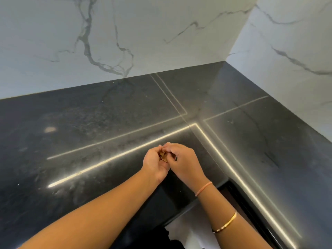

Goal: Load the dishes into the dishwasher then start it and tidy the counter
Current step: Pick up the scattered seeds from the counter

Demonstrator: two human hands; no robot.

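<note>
Two bare forearms are seen reaching forward from the lower edge of the view and meeting over the dark, glossy tabletop (89, 123), well short of the marble wall corner (225, 60). On the right forearm a gold bangle (224, 223) is worn, and a thin pinkish thread band (203, 189) is tied at the wrist, closer to the wall corner. The left hand (154, 166) is cupped palm-up with its fingers curled, and a few small brown shell-like pieces (163, 156) are held in it; what they are cannot be told. The right hand (185, 162) is laid against the left with its knuckles up and its fingers bent down over the pieces; whether a piece is pinched by it cannot be told, since the fingertips are hidden. Both hands are held together, just above or on the tabletop, on the near side of the wall corner and somewhat to its left. Bright straight lines of reflected light are seen crossing the tabletop between the hands and the wall corner. White marble walls (125, 33) with grey veins are seen rising from the far edges of the tabletop and meeting at that corner.
</note>
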